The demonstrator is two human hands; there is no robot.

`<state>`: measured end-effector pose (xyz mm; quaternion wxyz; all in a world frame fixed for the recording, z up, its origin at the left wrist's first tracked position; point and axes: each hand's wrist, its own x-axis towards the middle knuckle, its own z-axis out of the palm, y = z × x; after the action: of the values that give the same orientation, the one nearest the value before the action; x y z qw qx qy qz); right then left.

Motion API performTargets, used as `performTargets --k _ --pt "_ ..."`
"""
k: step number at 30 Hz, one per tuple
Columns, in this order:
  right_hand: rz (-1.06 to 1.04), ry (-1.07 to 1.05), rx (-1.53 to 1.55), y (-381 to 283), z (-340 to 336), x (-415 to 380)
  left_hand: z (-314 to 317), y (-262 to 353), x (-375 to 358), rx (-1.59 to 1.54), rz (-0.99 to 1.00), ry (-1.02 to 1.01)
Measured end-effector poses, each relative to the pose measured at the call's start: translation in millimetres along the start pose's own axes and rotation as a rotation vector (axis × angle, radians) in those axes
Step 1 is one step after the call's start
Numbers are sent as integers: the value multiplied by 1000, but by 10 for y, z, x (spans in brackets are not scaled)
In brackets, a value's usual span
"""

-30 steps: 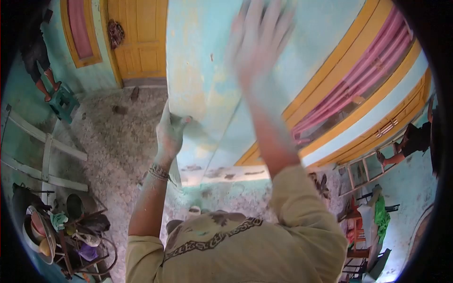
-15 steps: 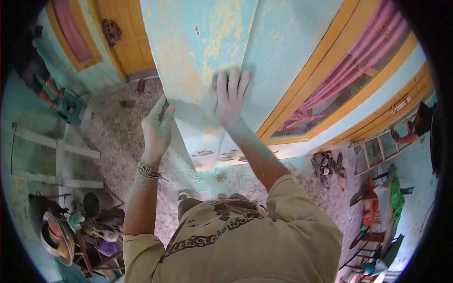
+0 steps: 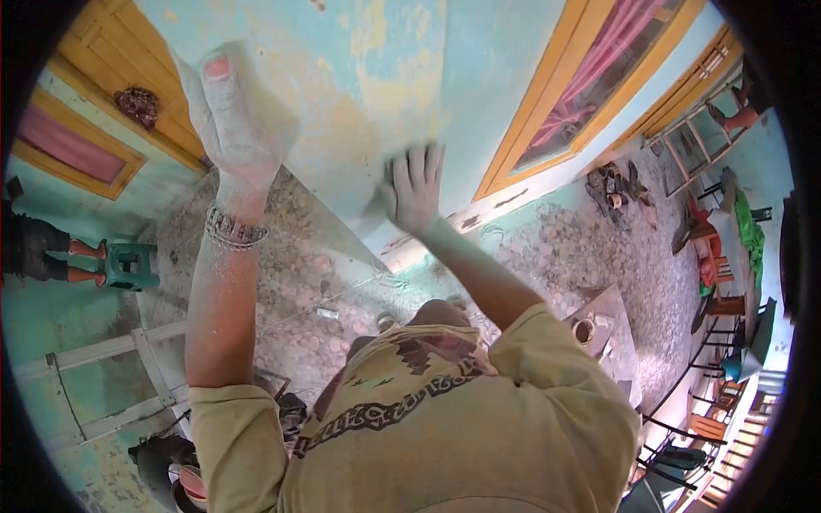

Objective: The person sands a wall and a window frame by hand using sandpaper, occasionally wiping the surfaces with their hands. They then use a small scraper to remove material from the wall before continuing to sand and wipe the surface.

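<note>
My left hand [image 3: 235,128], coated in pale dust, is raised at the left edge of the blue-green wall corner [image 3: 316,128]. Its thumb points up; the other fingers are mostly hidden behind it, and no held object shows. My right hand [image 3: 415,192] lies against the wall face with its fingers stretched out, also dusty. A dark patch shows at its fingertips; whether it is shadow or something thin under them I cannot tell. Yellowish worn patches mark the paint around both hands.
A yellow-framed window [image 3: 556,111] is at right, a yellow door [image 3: 128,64] at upper left. Shoes [image 3: 611,192] and a ladder frame [image 3: 688,154] stand right. A person's legs [image 3: 64,261] are by a green stool [image 3: 132,265]. A board [image 3: 607,316] holds a cup [image 3: 583,331].
My left hand has moved up along the wall edge and nearer to the camera. My right hand is slightly lower on the wall. The whole view has turned and shifted.
</note>
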<state>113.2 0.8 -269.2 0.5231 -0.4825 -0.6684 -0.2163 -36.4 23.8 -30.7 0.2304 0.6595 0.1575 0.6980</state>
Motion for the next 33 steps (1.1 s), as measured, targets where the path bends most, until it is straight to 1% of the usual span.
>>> performTargets --k 1,2,3,4,5,6,7,8,9,10,11,12,13,14,15,16,17,18,19,20,21,22,23,24,25,26,27,29,30,31,32,33 --pt "8 -126 -20 -16 33 -349 -39 15 -14 52 -1 -24" --pt "-6 -79 -33 -38 34 -299 -144 -62 0 220 143 -47" --pt "-16 -12 -50 -73 36 -54 -247 -140 22 385 291 -45" --pt "-10 56 -76 -139 -8 253 -486 -418 59 649 580 -50" --pt "-96 182 -114 -170 -132 845 -466 -434 92 616 594 -22" --pt "-127 337 -75 -326 -434 1524 -443 -457 127 583 608 7" --pt "-142 362 -59 -383 -564 1977 -188 -202 57 272 314 45" --pt "-157 387 -42 -437 -693 2430 -136 -154 12 199 198 37" --pt "-127 504 -121 -544 -756 2807 -84 -106 -35 125 82 37" --pt "-101 535 -119 -533 -777 2800 -267 -224 5 285 172 5" --pt "-74 566 -116 -523 -800 2792 -259 -235 18 311 179 15" --pt "-56 520 -32 -528 -737 2526 -252 -244 29 338 186 25" --pt "-43 478 55 -523 -624 2227 -142 -153 13 235 99 70" --pt "39 428 -19 -478 -512 1815 -93 -87 -13 139 7 108" --pt "129 377 -87 -405 -344 1256 -267 -176 -21 441 284 15" --pt "242 247 32 -271 -6 565 -566 -380 15 737 574 -77" --pt "235 248 -15 -164 299 -68 -446 -315 12 688 494 -62" --pt "504 226 87 -301 264 -360 -323 -249 10 636 416 -43" --pt "517 299 90 -358 274 -260 -201 -184 8 583 341 -21" --pt "523 373 92 -400 247 -17 -288 -231 20 816 522 -71" --pt "536 440 95 -468 171 249 -339 -277 17 841 565 -50" --pt "469 391 118 -454 0 637 -390 -323 13 866 609 -27" --pt "277 159 185 -545 -538 1486 -305 -409 83 650 530 52" --pt "158 328 18 -628 -589 1890 -278 -379 68 557 445 78" --pt "88 445 32 -663 -588 2198 -253 -349 51 460 364 110" --pt "13 562 49 -670 -586 2364 -186 -221 34 459 316 94" --pt "27 527 66 -664 -584 2295 -131 -134 7 463 270 79" --pt "40 454 116 -657 -498 1860 -56 -87 -49 534 233 102" --pt "48 286 -28 -587 -392 1433 -60 -68 -60 541 219 107" --pt "51 206 -56 -462 -164 862 -66 -47 -71 547 205 113" --pt "116 104 -96 -381 -13 321 -77 -49 -73 519 195 117" --pt "169 -4 -86 -320 78 -53 -40 -41 -53 483 190 119"
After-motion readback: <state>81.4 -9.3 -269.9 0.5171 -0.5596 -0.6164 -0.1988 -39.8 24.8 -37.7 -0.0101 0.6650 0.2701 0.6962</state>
